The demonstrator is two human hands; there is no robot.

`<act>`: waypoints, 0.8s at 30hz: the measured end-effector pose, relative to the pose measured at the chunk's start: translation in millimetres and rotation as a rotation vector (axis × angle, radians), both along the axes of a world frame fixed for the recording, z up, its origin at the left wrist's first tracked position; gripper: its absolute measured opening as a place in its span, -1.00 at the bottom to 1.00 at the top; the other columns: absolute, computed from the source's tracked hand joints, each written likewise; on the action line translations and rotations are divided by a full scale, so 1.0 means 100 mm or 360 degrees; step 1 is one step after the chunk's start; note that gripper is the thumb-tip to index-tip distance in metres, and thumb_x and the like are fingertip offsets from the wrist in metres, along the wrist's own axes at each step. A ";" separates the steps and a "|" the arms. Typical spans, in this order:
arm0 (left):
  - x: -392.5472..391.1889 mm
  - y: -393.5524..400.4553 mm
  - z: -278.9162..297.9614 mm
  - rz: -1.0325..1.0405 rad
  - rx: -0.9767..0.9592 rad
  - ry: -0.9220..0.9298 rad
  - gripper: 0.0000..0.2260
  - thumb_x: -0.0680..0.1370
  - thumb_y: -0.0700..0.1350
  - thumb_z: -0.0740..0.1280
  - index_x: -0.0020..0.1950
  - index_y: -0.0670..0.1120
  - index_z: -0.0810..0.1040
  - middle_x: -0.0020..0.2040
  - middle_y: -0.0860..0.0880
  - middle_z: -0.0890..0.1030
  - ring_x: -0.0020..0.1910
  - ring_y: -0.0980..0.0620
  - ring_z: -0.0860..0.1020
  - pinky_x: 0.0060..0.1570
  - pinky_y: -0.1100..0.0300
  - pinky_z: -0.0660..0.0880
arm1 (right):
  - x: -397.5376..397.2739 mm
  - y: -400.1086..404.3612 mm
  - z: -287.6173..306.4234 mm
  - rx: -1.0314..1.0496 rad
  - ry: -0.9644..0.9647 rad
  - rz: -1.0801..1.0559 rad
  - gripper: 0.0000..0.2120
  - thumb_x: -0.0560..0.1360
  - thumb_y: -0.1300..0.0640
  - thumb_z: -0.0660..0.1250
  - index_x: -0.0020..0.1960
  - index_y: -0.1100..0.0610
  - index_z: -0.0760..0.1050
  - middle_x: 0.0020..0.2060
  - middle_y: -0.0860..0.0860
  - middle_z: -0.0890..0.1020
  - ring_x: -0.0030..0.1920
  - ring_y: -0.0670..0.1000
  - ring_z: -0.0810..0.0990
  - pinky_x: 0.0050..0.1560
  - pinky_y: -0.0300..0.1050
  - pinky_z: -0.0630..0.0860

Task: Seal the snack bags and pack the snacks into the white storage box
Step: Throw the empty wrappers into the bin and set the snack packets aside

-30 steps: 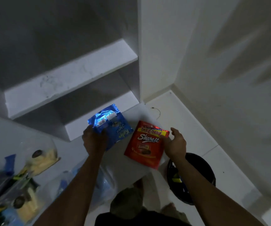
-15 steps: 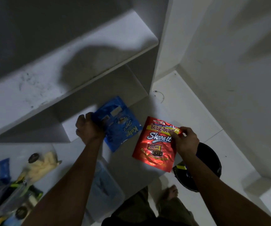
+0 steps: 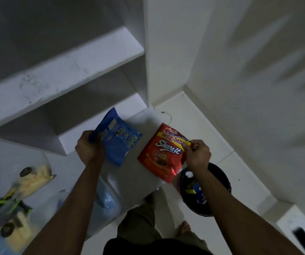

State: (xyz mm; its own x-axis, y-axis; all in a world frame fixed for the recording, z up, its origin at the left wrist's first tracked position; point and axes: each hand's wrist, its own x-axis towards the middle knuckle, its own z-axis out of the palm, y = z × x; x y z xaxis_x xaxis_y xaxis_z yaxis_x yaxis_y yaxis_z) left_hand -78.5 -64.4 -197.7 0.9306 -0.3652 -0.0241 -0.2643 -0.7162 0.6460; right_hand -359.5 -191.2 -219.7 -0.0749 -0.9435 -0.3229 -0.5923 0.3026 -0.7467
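While you stand at the white counter (image 3: 135,173), the surroundings list as follows. One black bin (image 3: 219,183) sits on the floor just right of the counter, under your right forearm, with scraps inside. One clear container (image 3: 37,173) of yellowish snacks and dark-lidded items lies at far left, blurred. White shelves (image 3: 70,70) rise behind the counter. One dark flat object (image 3: 303,238) lies at lower right; you cannot tell what it is.

Snack bags, count two. Item one: blue bag (image 3: 118,142), gripped at its left edge by your left hand (image 3: 89,148), fingers curled round it, tilted above the counter. Item two: red bag (image 3: 164,153), pinched at its upper right corner by your right hand (image 3: 196,155), hanging over the counter's right edge.

Change since half a second ago: both bags stay in the same hands; the blue bag has tipped more upright. Hands, count two, both occupied.
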 end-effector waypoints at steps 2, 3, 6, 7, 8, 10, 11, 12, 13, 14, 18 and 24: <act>-0.25 0.06 0.14 -0.0034 -0.0132 -0.0010 -0.85 0.55 -0.14 0.37 0.00 -0.22 0.63 -0.11 -0.23 0.67 -0.10 -0.22 0.62 -0.10 0.14 0.42 | -0.22 0.04 0.12 -0.0054 -0.0079 0.0020 -0.77 0.49 0.09 0.46 0.08 0.19 0.62 -0.13 0.01 0.66 -0.16 -0.03 0.59 -0.24 -0.37 0.49; -0.39 0.09 0.20 -0.0052 -0.0239 -0.0001 -0.86 0.54 -0.14 0.38 -0.02 -0.21 0.64 -0.16 -0.19 0.66 -0.13 -0.20 0.62 -0.12 0.16 0.41 | -0.35 0.07 0.17 -0.0086 -0.0134 0.0017 -0.78 0.49 0.08 0.46 0.08 0.17 0.64 -0.13 0.03 0.69 -0.17 -0.02 0.62 -0.14 -0.26 0.58; -0.92 0.14 0.39 -0.0137 -0.0470 -0.0020 -0.86 0.52 -0.14 0.40 -0.04 -0.22 0.64 -0.20 -0.13 0.64 -0.22 -0.07 0.57 -0.18 0.22 0.38 | -0.80 0.17 0.32 -0.0191 -0.0236 -0.0066 -0.82 0.48 0.06 0.47 0.02 0.13 0.68 -0.17 0.06 0.72 -0.20 -0.02 0.67 -0.07 -0.09 0.62; -1.12 0.14 0.46 -0.0180 -0.0521 -0.0037 -0.86 0.53 -0.15 0.40 -0.03 -0.23 0.64 -0.20 -0.14 0.64 -0.22 -0.03 0.56 -0.19 0.26 0.38 | -0.96 0.19 0.37 -0.0230 -0.0256 -0.0108 -0.83 0.48 0.07 0.46 0.01 0.13 0.68 -0.18 0.05 0.72 -0.21 -0.03 0.66 -0.09 -0.12 0.61; -1.33 0.13 0.52 -0.0227 -0.0575 -0.0046 -0.86 0.53 -0.16 0.40 -0.03 -0.24 0.64 -0.20 -0.13 0.63 -0.23 0.00 0.54 -0.21 0.31 0.38 | -1.14 0.22 0.42 -0.0270 -0.0264 -0.0149 -0.84 0.49 0.07 0.46 0.01 0.13 0.68 -0.18 0.05 0.72 -0.22 -0.04 0.65 -0.12 -0.16 0.60; -1.73 0.10 0.61 -0.0294 -0.0643 -0.0033 -0.87 0.53 -0.18 0.40 -0.02 -0.24 0.64 -0.19 -0.10 0.62 -0.22 0.02 0.54 -0.20 0.39 0.39 | -1.50 0.27 0.52 -0.0360 -0.0244 -0.0218 -0.84 0.50 0.09 0.44 0.01 0.16 0.67 -0.20 0.05 0.70 -0.23 -0.04 0.63 -0.19 -0.28 0.56; -1.92 0.08 0.63 -0.0318 -0.0660 -0.0004 -0.87 0.54 -0.18 0.40 -0.01 -0.23 0.64 -0.17 -0.10 0.63 -0.20 0.03 0.55 -0.15 0.36 0.42 | -1.68 0.29 0.56 -0.0406 -0.0225 -0.0250 -0.84 0.51 0.09 0.43 0.01 0.17 0.67 -0.21 0.04 0.70 -0.23 -0.04 0.62 -0.22 -0.35 0.51; -2.11 0.05 0.64 -0.0352 -0.0670 0.0028 -0.86 0.54 -0.16 0.39 0.00 -0.22 0.64 -0.15 -0.10 0.64 -0.19 0.03 0.57 -0.12 0.28 0.47 | -1.86 0.32 0.59 -0.0443 -0.0204 -0.0290 -0.84 0.51 0.09 0.43 0.00 0.17 0.66 -0.20 0.05 0.70 -0.22 -0.03 0.63 -0.22 -0.34 0.50; -2.30 0.03 0.64 -0.0396 -0.0680 0.0049 -0.85 0.55 -0.14 0.39 0.01 -0.21 0.65 -0.14 -0.10 0.65 -0.18 0.02 0.58 -0.11 0.23 0.49 | -2.03 0.34 0.61 -0.0466 -0.0183 -0.0335 -0.84 0.51 0.08 0.42 0.00 0.16 0.66 -0.19 0.06 0.70 -0.20 -0.01 0.64 -0.18 -0.27 0.53; -2.47 0.01 0.64 -0.0438 -0.0677 0.0049 -0.85 0.55 -0.13 0.39 0.01 -0.21 0.65 -0.14 -0.10 0.66 -0.19 0.01 0.58 -0.11 0.21 0.49 | -2.19 0.37 0.62 -0.0471 -0.0156 -0.0377 -0.83 0.52 0.07 0.41 0.01 0.16 0.65 -0.17 0.07 0.71 -0.18 0.01 0.66 -0.14 -0.21 0.55; -3.10 -0.08 0.51 -0.0562 -0.0584 0.0057 -0.83 0.56 -0.11 0.37 -0.01 -0.21 0.67 -0.18 -0.17 0.67 -0.24 -0.06 0.58 -0.19 0.20 0.44 | -2.69 0.52 0.57 -0.0447 -0.0067 -0.0492 -0.79 0.55 0.04 0.36 0.07 0.13 0.66 -0.11 0.09 0.73 -0.12 0.07 0.68 -0.05 -0.08 0.60; -3.68 -0.14 0.00 -0.0794 -0.0311 0.0162 -0.71 0.57 -0.03 0.32 -0.11 -0.25 0.66 -0.27 -0.23 0.65 -0.28 -0.19 0.62 -0.25 0.04 0.53 | -2.98 0.76 0.28 -0.0282 0.0067 -0.0634 -0.76 0.59 0.05 0.29 0.13 0.13 0.65 -0.06 0.10 0.72 -0.07 0.12 0.66 -0.13 -0.27 0.40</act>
